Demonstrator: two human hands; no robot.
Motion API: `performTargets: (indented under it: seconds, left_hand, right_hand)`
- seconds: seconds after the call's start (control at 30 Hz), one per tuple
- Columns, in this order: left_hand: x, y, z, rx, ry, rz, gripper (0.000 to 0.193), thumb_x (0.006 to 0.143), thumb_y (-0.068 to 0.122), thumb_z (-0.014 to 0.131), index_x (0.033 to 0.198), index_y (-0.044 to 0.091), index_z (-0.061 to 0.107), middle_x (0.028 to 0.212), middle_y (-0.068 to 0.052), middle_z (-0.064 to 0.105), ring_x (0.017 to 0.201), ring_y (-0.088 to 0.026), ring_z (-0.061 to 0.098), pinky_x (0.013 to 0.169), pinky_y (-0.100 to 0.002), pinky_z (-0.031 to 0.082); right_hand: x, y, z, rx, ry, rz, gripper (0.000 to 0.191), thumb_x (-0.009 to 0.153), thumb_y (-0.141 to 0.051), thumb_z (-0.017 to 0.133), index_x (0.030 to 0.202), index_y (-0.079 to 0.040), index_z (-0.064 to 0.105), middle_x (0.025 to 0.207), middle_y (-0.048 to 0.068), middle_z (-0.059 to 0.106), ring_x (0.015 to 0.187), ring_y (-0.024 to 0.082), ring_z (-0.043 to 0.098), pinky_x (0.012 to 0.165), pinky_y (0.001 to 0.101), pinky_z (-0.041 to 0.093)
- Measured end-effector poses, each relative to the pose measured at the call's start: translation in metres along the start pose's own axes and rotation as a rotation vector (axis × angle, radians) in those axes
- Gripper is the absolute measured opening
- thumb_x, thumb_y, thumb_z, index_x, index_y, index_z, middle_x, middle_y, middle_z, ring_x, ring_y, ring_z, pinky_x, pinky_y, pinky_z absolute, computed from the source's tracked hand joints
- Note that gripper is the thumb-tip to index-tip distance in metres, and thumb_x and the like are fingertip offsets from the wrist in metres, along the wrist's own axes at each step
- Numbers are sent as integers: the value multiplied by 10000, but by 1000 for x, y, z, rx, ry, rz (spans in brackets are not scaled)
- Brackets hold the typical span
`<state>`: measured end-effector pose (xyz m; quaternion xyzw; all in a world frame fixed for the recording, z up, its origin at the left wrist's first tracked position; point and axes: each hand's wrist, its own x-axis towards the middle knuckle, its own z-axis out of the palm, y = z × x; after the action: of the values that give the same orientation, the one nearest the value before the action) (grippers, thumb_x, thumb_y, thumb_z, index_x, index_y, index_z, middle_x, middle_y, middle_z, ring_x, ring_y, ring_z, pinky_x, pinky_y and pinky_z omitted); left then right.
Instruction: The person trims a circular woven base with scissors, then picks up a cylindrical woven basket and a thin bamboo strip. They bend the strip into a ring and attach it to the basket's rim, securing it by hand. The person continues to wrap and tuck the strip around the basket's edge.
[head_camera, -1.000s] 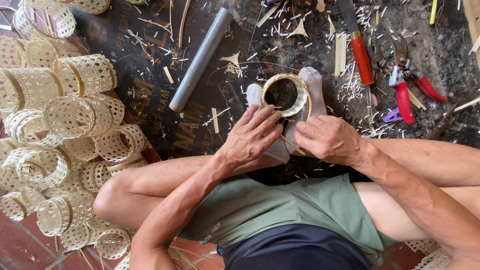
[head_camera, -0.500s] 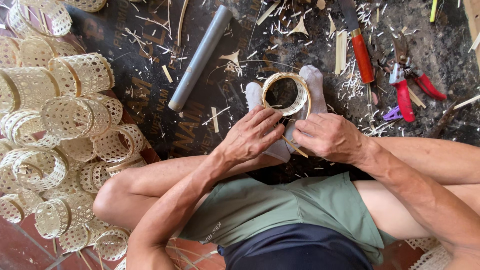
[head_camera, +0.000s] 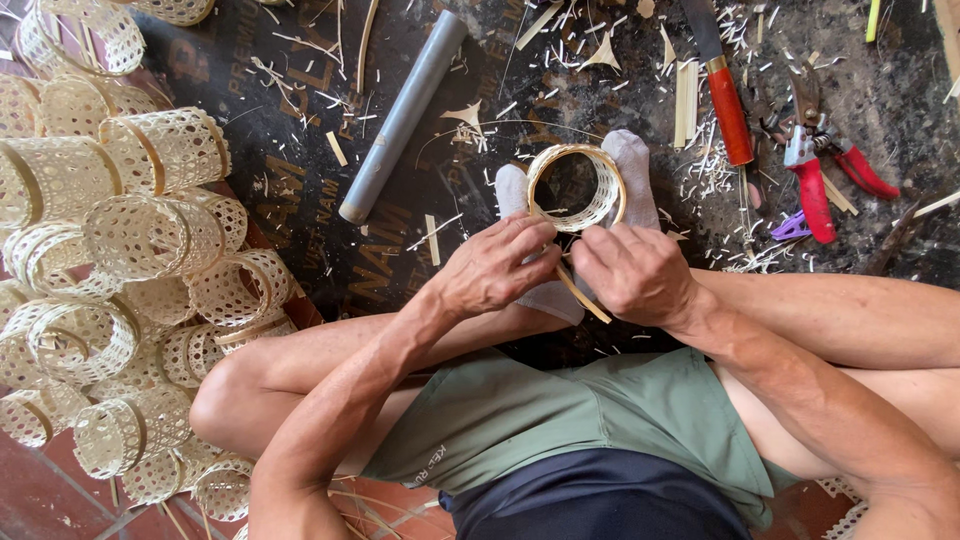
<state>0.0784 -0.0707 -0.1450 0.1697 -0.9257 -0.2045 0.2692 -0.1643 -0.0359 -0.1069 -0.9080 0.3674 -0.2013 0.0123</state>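
A small woven bamboo ring (head_camera: 578, 186) stands on edge between my two feet in pale socks (head_camera: 632, 170). My left hand (head_camera: 495, 268) grips the ring's near rim from the left, fingers curled against it. My right hand (head_camera: 632, 272) pinches the near rim from the right and holds a thin bamboo strip (head_camera: 583, 294) that slants down between both hands. The ring's far half shows; its near edge is hidden behind my fingers.
A heap of finished woven rings (head_camera: 120, 250) fills the left side. A grey tube (head_camera: 400, 118) lies on the dark mat. A red-handled knife (head_camera: 726, 100), red pruning shears (head_camera: 825, 165) and bamboo shavings lie at the upper right.
Both hands shifted slightly on the ring's near rim, and the ring turned a little between the feet. The strip still hangs between the hands.
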Motion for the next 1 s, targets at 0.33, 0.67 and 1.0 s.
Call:
performTargets:
  seconds: [0.33, 0.67, 1.0]
  left_hand:
    - [15, -5, -6, -28, -15, 107, 234, 829, 147, 673, 1022, 15, 674, 1113, -129, 595, 1152, -320, 636, 1029, -441, 551]
    - [21, -14, -5, -78, -35, 139, 245, 773, 159, 678, 975, 21, 677, 1075, -133, 619, 1105, -330, 650, 1010, -467, 564]
    - [2, 22, 3, 31, 29, 203, 389, 848, 169, 676, 1171, -46, 657, 1173, -183, 609, 1178, -350, 630, 995, -455, 550]
  right_hand:
    - [25, -2, 20, -16, 132, 145, 235, 854, -75, 661, 1056, 42, 637, 921, 107, 572, 725, 221, 652, 590, 340, 527]
    - [40, 7, 31, 99, 82, 208, 114, 857, -65, 657, 846, -43, 545, 812, 88, 512, 648, 210, 616, 542, 342, 512]
    - [-22, 11, -12, 180, 161, -66, 252, 836, -44, 717, 1068, 25, 649, 1039, 135, 649, 763, 261, 652, 624, 382, 519]
